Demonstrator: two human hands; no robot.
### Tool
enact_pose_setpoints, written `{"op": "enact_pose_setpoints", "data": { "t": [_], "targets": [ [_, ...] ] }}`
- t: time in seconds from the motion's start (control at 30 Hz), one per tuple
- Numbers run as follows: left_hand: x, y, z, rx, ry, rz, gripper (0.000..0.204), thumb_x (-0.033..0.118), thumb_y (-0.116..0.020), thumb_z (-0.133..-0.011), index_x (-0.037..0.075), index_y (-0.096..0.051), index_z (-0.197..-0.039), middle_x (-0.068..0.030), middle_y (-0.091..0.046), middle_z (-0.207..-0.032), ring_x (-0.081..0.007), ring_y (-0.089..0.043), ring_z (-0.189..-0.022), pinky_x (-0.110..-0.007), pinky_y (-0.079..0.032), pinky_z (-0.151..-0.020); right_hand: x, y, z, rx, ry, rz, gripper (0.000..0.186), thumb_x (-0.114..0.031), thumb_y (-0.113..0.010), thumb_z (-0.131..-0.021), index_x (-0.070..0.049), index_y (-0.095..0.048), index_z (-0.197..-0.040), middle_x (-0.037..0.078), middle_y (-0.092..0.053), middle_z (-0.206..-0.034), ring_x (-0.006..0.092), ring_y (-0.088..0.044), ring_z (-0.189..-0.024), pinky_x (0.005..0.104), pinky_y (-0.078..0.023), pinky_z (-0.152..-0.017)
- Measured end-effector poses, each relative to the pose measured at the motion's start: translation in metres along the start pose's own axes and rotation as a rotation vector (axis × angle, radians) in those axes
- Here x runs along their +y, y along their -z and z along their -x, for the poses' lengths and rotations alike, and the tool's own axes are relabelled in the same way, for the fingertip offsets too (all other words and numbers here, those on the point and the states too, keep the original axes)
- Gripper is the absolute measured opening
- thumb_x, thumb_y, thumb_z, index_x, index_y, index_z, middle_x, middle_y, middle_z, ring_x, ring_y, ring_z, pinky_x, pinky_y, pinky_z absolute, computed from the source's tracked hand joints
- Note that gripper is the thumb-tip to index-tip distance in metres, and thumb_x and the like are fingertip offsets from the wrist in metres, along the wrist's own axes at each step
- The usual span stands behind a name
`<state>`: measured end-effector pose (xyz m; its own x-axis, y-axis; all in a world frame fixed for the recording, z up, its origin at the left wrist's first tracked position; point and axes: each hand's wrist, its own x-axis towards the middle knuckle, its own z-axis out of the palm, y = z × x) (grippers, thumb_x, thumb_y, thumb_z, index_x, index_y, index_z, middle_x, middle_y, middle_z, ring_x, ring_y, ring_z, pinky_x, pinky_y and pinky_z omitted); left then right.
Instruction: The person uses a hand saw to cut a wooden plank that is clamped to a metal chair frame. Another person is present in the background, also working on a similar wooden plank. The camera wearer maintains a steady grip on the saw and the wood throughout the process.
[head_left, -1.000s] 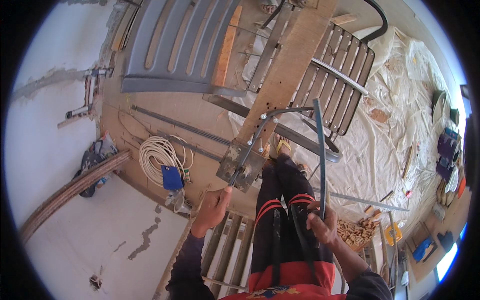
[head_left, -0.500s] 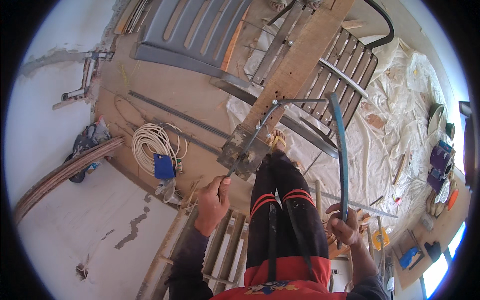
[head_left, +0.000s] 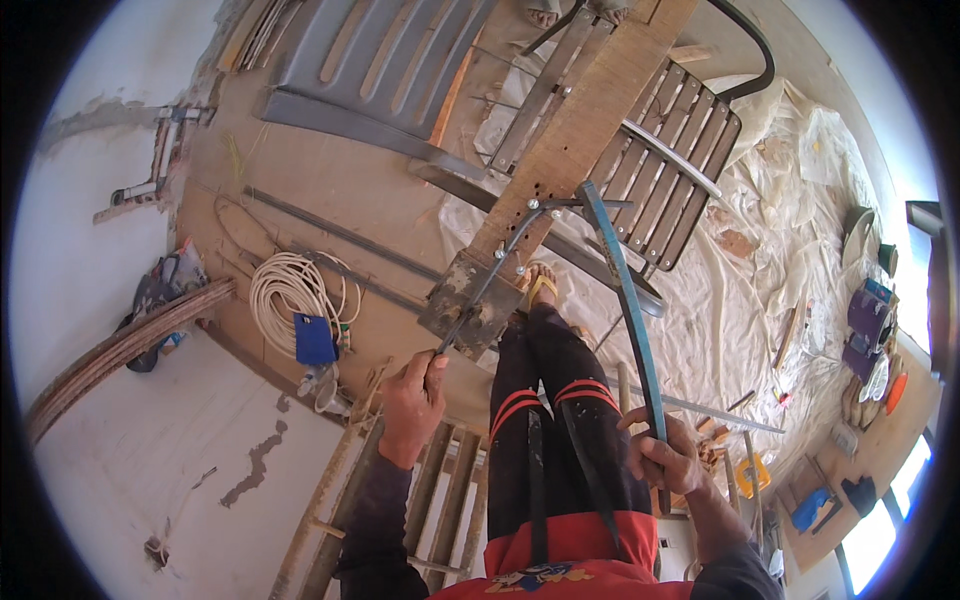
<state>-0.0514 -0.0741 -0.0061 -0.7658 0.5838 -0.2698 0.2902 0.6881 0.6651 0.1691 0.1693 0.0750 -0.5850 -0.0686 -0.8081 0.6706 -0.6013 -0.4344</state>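
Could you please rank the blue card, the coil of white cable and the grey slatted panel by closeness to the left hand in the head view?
From the left hand:
1. Blue card, just to its upper left.
2. Coil of white cable, beyond the card.
3. Grey slatted panel, far at the top.

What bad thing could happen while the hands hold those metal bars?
The long blue metal bar in the right hand could spring back toward the legs. The foot in an open sandal stands right under the wooden plank, so a slipping thin rod from the left hand might hit toes.
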Motion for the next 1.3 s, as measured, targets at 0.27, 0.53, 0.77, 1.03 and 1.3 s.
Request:
{"op": "enact_pose_setpoints", "data": {
  "t": [0.27,0.53,0.77,1.03,1.3],
  "targets": [
    [-0.001,0.0,-0.007,-0.027,0.001,-0.006,0.013,0.015,-0.055,-0.089,0.004,-0.054,-0.083,-0.0141,-0.053,-0.059,-0.0294,-0.052,-0.047,-0.036,-0.036,-0.042,-0.01,0.013,-0.011,-0.062,0.018,0.039,0.047,-0.036,-0.044,-0.092,0.004,-0.045,-0.117,0.004,-0.054,-0.058,0.0057,-0.043,-0.042,0.0203,-0.032,-0.041],
    [0.0,-0.001,-0.007,-0.015,-0.019,-0.025,0.012,0.015,-0.055,-0.089,0.004,-0.053,-0.084,-0.0147,-0.054,-0.06,-0.0318,-0.053,-0.049,-0.037,-0.037,-0.043,-0.005,0.02,-0.019,0.037,0.152,0.19,0.053,-0.042,-0.046,-0.091,0.007,-0.046,-0.112,0.004,-0.051,-0.052,0.0041,-0.037,-0.036,0.0192,-0.025,-0.035],
    [0.002,-0.009,-0.003,0.01,-0.009,-0.053,0.014,0.016,-0.055,-0.089,0.004,-0.052,-0.081,-0.0138,-0.053,-0.058,-0.0311,-0.053,-0.049,-0.036,-0.038,-0.043,-0.006,0.017,-0.017,0.082,0.085,0.115,0.051,-0.043,-0.048,-0.09,0.005,-0.048,-0.107,0.004,-0.051,-0.052,0.004,-0.036,-0.034,0.0182,-0.026,-0.034],
    [0.008,-0.014,0.008,0.008,0.051,-0.009,0.014,0.017,-0.054,-0.09,0.005,-0.051,-0.083,-0.0142,-0.053,-0.057,-0.0331,-0.054,-0.05,-0.038,-0.038,-0.044,0.006,0.018,-0.014,0.084,0.107,0.09,0.049,-0.042,-0.046,-0.09,0.004,-0.049,-0.105,0.006,-0.053,-0.054,0.0042,-0.036,-0.034,0.0185,-0.027,-0.034],
    [0.009,-0.014,0.012,-0.002,0.079,-0.019,0.016,0.019,-0.053,-0.09,0.006,-0.05,-0.083,-0.0147,-0.052,-0.056,-0.0346,-0.054,-0.05,-0.039,-0.038,-0.044,0.053,-0.021,-0.055,0.087,0.127,0.016,0.045,-0.038,-0.038,-0.094,0.002,-0.049,-0.108,0.004,-0.052,-0.055,0.0058,-0.038,-0.039,0.0199,-0.028,-0.038]
  ]
}}
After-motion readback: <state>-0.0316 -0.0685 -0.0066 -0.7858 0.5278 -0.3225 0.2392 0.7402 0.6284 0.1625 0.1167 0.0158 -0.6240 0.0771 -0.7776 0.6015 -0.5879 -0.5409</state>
